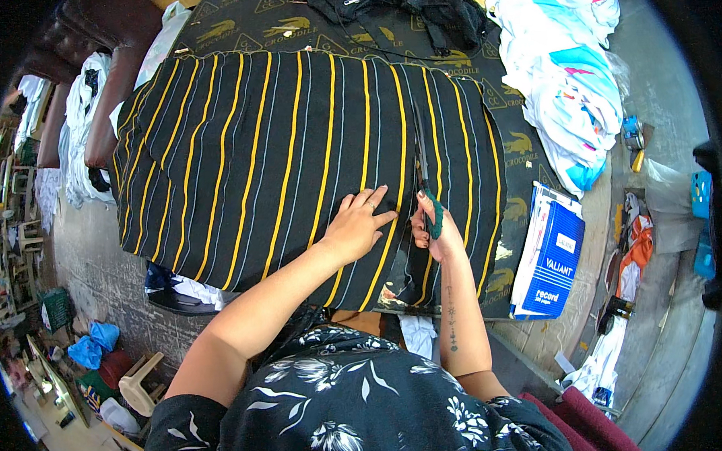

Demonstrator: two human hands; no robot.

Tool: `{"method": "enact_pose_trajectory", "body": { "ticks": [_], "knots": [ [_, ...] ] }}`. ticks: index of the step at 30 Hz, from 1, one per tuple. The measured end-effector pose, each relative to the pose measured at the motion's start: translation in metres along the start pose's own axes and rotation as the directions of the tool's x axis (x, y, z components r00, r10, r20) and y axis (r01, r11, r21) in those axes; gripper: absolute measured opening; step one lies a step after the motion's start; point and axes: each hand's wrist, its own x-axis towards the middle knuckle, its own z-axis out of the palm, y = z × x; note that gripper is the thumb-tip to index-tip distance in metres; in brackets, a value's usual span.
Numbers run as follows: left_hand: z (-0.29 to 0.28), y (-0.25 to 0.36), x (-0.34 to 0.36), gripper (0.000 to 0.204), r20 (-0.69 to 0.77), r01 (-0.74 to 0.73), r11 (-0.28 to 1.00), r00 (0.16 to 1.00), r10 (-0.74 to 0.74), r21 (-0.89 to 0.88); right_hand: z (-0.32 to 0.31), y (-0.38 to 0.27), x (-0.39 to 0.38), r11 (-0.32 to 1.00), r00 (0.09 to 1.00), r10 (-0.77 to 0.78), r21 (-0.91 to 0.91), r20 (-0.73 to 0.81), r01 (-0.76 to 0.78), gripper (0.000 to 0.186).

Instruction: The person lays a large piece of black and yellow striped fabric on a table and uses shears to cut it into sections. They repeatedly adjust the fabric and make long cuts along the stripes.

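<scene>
A black fabric (278,165) with yellow and pale grey stripes lies spread over the table. My left hand (357,230) rests on it, fingers spread, near the middle of the front half. Just to the right, my right hand (442,234) is closed around the dark green handles of a pair of scissors (423,162). Their long dark blades point away from me, along the stripes. A cut runs toward me from the scissors, and the fabric parts there near the front edge. Whether the blades are apart is hard to see.
Under the fabric is a dark patterned table cover (247,21). At the table's right edge lies a blue record book (548,258) on papers. White and blue cloth (568,79) is heaped at the far right, black cloth (416,13) at the back. A plastic stool (142,384) stands lower left.
</scene>
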Motion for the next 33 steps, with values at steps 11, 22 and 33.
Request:
{"method": "enact_pose_trajectory", "body": {
  "ticks": [11, 22, 33],
  "knots": [
    [0.0, 0.0, 0.0, 0.049, -0.001, 0.01, 1.0, 1.0, -0.01, -0.018, -0.005, -0.027, 0.019, 0.998, 0.999, 0.039, -0.046, 0.026, -0.038, 0.046],
    [-0.001, -0.001, -0.001, 0.048, -0.003, 0.004, 0.999, 1.0, -0.004, -0.047, -0.008, -0.045, 0.041, 0.986, 1.0, -0.021, -0.165, -0.006, 0.02, 0.046],
    [0.002, -0.002, -0.001, 0.048, -0.034, -0.011, 0.999, 0.999, 0.01, -0.044, -0.011, -0.08, 0.068, 0.967, 0.999, -0.005, -0.254, 0.032, 0.013, 0.044]
  ]
}}
